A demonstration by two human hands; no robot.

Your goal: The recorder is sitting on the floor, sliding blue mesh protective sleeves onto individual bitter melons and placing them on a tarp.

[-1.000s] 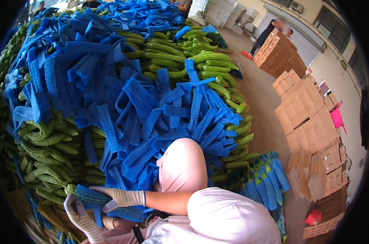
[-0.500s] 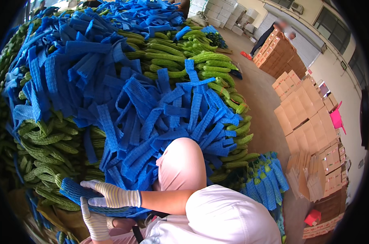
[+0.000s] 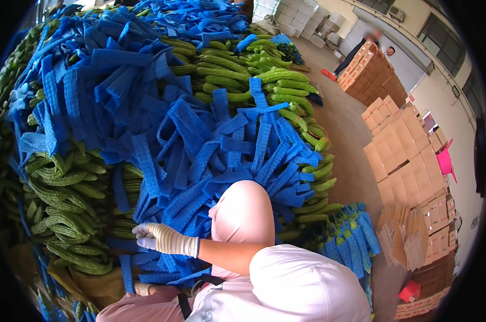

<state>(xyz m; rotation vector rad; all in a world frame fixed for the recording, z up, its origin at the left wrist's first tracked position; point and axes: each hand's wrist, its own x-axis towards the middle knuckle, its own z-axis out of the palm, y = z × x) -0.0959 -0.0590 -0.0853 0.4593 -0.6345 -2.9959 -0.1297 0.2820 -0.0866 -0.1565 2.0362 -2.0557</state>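
My right hand [image 3: 167, 239], in a white and yellow striped glove, hovers at the near edge of a heap of blue foam net sleeves [image 3: 192, 134]. Its fingers are curled together; whatever may be between them is hidden. Loose sleeves [image 3: 146, 263] lie just below this hand, beside my folded leg. To its left is a stack of bumpy green bitter melons [image 3: 66, 220]. My left hand does not show. At the lower left edge, some blue-sleeved pieces [image 3: 81, 311] are partly visible.
More bitter melons [image 3: 291, 91] line the heap's right side. Sleeved melons [image 3: 350, 236] stand beside my right leg. Cardboard cartons [image 3: 406, 155] and flattened boxes [image 3: 406, 236] occupy the right. Farther back, two people are behind a carton stack [image 3: 371, 72].
Both gloved hands held a blue-sleeved melon at lower left. Now it has left them, my left hand is out of view, and my right hand has moved up and rightward to the sleeves.
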